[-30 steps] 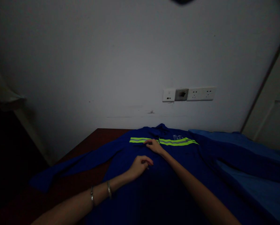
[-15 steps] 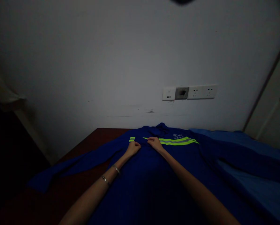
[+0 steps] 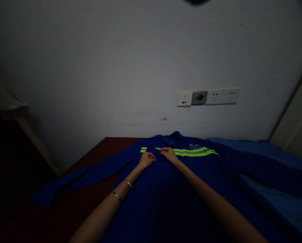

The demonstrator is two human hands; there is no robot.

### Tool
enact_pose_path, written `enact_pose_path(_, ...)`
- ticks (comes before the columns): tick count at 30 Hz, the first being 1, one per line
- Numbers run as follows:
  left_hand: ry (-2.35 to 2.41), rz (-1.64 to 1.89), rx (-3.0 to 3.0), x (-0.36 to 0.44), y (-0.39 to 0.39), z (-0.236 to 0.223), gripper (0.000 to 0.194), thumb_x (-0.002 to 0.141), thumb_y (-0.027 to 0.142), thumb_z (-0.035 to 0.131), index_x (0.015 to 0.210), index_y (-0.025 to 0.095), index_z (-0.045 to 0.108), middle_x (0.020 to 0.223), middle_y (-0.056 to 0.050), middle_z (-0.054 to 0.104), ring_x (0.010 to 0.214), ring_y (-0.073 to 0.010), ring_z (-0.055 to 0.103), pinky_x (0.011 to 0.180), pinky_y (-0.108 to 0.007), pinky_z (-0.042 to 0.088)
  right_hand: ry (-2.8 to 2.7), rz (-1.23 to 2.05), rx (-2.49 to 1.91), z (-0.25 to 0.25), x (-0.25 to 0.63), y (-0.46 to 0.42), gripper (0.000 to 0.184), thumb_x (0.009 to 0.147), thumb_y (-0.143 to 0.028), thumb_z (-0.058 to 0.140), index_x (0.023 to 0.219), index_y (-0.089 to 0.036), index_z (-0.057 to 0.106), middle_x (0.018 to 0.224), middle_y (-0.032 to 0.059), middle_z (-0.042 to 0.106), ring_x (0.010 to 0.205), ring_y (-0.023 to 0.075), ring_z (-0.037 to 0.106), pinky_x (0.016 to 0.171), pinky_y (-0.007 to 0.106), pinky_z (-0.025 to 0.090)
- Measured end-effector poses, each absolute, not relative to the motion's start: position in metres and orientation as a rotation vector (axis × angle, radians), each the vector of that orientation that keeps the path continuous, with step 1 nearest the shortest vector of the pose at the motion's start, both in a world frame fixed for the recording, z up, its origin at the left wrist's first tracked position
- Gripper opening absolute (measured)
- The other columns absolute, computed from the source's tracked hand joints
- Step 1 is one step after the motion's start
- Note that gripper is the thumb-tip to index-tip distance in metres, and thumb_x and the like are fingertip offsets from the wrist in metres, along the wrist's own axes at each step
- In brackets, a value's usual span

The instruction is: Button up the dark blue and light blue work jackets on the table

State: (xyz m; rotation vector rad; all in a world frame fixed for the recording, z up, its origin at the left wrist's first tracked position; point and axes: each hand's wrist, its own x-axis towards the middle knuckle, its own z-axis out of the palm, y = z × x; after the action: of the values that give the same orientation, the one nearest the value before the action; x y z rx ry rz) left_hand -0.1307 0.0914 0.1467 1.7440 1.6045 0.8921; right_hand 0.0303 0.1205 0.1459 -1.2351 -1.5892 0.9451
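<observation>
A dark blue work jacket (image 3: pixel 204 167) lies spread out front side up, collar towards the wall, with a yellow-green and grey reflective stripe (image 3: pixel 195 152) across its chest. My left hand (image 3: pixel 147 160), with two bracelets on the wrist, pinches the cloth at the jacket's front, just below the short left piece of stripe. Close beside it on the right, my right hand (image 3: pixel 169 154) has its fingers closed on the front edge by the stripe. What exactly lies between the fingertips is too small and dark to make out.
Under the jacket's left sleeve shows a dark red-brown tabletop (image 3: pixel 100 148). Lighter blue cloth (image 3: pixel 242 145) lies beneath the right sleeve. A pale wall (image 3: pixel 128 67) with a row of sockets (image 3: pixel 223 96) rises behind. A door-like panel (image 3: pixel 297 111) stands at right.
My left hand has moved slightly right, closer to my right hand, its fingers still bent together. My right hand keeps nearly the same place on the jacket. The view has shifted a little.
</observation>
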Motion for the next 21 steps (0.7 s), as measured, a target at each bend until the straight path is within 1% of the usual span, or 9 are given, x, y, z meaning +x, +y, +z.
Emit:
enact_pose_path(7, 1.636, 0.861, 1.728, -0.129, 0.094, 0.145, 0.015, 0.058, 0.019, 0.068, 0.07, 0.01, 0.067, 0.059, 0.0, 0.059, 0.054, -0.0097, 0.05, 0.053, -0.02, 0.037, -1.601, 0.957, -1.24, 0.143, 0.03, 0.122, 0.026, 0.061, -0.017, 0.053, 0.082, -0.012, 0.068, 0.067, 0.0024, 0.067, 0.059, 0.0136, 0.058, 0.055, 0.022, 0.043)
enact_pose_path(11, 1.64, 0.858, 1.751, -0.129, 0.093, 0.145, 0.015, 0.059, 0.02, 0.067, 0.071, 0.01, 0.067, 0.065, -0.003, 0.063, 0.059, -0.0114, 0.053, 0.055, -0.021, 0.038, -1.621, 0.981, -1.253, 0.143, 0.03, 0.123, 0.025, 0.061, -0.015, 0.054, 0.082, -0.012, 0.068, 0.069, 0.0033, 0.067, 0.062, 0.0141, 0.059, 0.056, 0.022, 0.043)
enact_pose_path(18, 1.599, 0.819, 1.875, -0.13, 0.086, 0.148, 0.016, 0.065, 0.023, 0.061, 0.068, 0.009, 0.067, 0.065, -0.005, 0.064, 0.06, -0.0131, 0.055, 0.056, -0.022, 0.039, -1.578, 1.053, -1.221, 0.145, 0.03, 0.123, 0.027, 0.063, -0.016, 0.054, 0.086, -0.011, 0.067, 0.072, 0.004, 0.068, 0.062, 0.0145, 0.06, 0.056, 0.023, 0.045)
enact_pose_path(21, 1.659, 0.879, 1.967, -0.128, 0.08, 0.152, 0.014, 0.067, 0.022, 0.059, 0.07, 0.012, 0.068, 0.071, -0.005, 0.065, 0.066, -0.014, 0.056, 0.06, -0.022, 0.039, -1.566, 1.042, -1.176, 0.146, 0.03, 0.122, 0.026, 0.063, -0.017, 0.055, 0.086, -0.012, 0.067, 0.075, 0.0047, 0.069, 0.066, 0.0159, 0.062, 0.06, 0.024, 0.047)
